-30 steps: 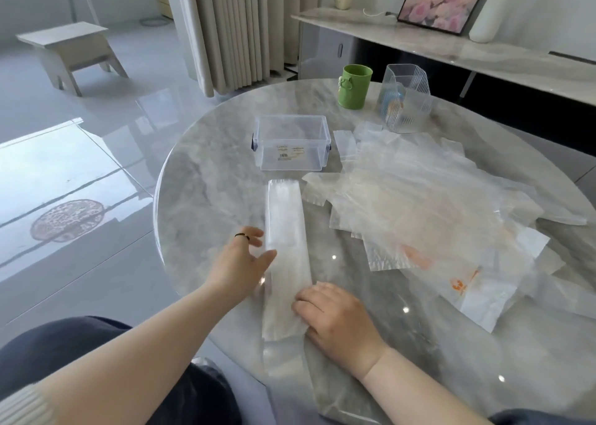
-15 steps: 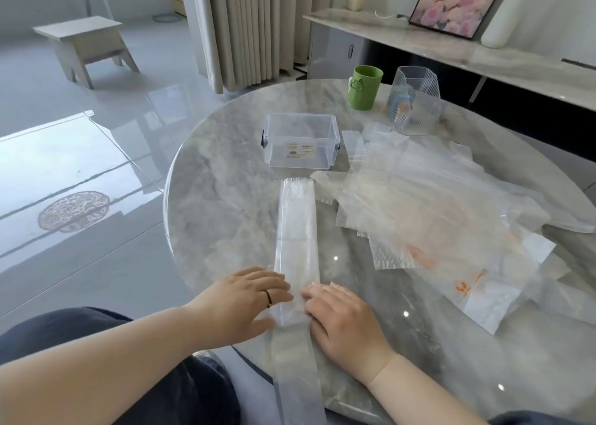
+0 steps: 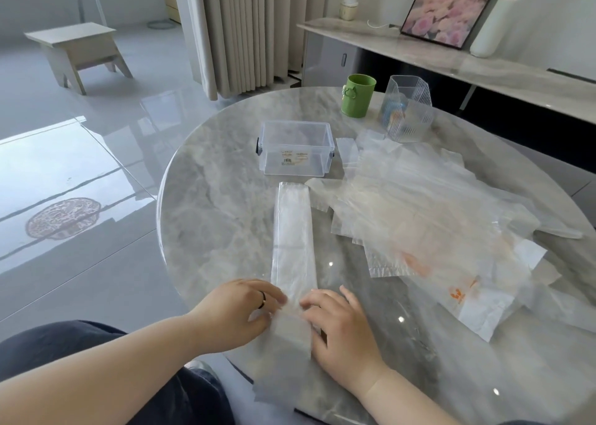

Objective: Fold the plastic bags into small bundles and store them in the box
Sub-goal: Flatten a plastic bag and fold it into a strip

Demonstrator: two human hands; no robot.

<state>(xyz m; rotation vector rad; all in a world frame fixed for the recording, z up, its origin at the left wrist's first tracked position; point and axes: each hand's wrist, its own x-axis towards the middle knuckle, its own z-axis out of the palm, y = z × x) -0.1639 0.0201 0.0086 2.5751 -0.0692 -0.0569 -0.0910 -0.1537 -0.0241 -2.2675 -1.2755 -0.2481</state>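
From my remote seat I read one relation as the thing that mattered: the long folded strip of translucent plastic bag (image 3: 292,237) lay with its long axis running straight away from the hands. Its near end sat between them and its far end stopped just short of the clear rectangular plastic box (image 3: 295,147) ahead. The left hand (image 3: 238,315) and the right hand (image 3: 342,328) sat close together, one on each side of the strip's near part, so neither was nearer the work. The right hand lay fairly flat with its fingers pressing the strip's right edge onto the round grey marble table (image 3: 219,205). The left hand's fingertips met the left edge, but blur there meant I could not tell whether they pinched the film or only pressed it. A loose tail of the strip passed back between the wrists and hung over the table's near edge. I judged the next fold would travel forward along that axis, toward the box. To the left of the left hand the marble was bare out to the rim. To the right, the heap of flat translucent bags (image 3: 429,218) reached in, one corner just beside the strip's far half, and it could snag there.
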